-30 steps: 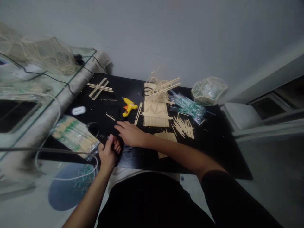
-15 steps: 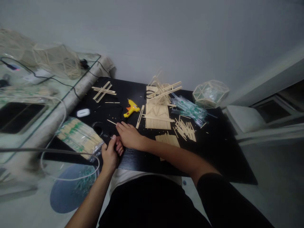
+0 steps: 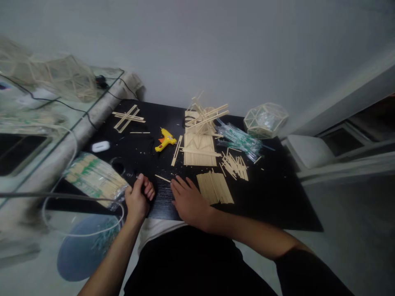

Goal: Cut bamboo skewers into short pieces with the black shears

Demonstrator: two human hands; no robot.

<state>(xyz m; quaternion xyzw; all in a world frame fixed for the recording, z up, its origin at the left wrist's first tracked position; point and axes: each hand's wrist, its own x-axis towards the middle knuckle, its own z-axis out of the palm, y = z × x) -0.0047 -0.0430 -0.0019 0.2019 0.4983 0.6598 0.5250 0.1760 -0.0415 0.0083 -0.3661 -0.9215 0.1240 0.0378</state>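
Observation:
My left hand (image 3: pixel 138 199) is closed, its fingers curled in and the thumb on top, at the front of the black table (image 3: pixel 262 205). Whatever it may hold is hidden. Flat on the tabletop, my right hand (image 3: pixel 189 203) has its fingers stretched out. A thin wooden stick (image 3: pixel 162 178) lies at its fingertips; whether they touch it I cannot tell. Right of that hand is a row of short sticks (image 3: pixel 215 187) side by side. Beyond the hands lie a yellow glue gun (image 3: pixel 166 140) and a narrow pair of sticks (image 3: pixel 177 151).
Plastic-wrapped sticks (image 3: pixel 95 179) lie left, near a white case (image 3: pixel 101 146). A wooden board (image 3: pixel 200 158) carries stick frames. Loose sticks (image 3: pixel 236 165), green-and-clear packets (image 3: pixel 240 139) and a faceted stick frame (image 3: pixel 266 120) are right. A white cable (image 3: pixel 43 209) loops at left.
My right hand has drawn back toward me and to the right, apart from my left hand. The thin stick has shifted the same way. My left hand stays closed.

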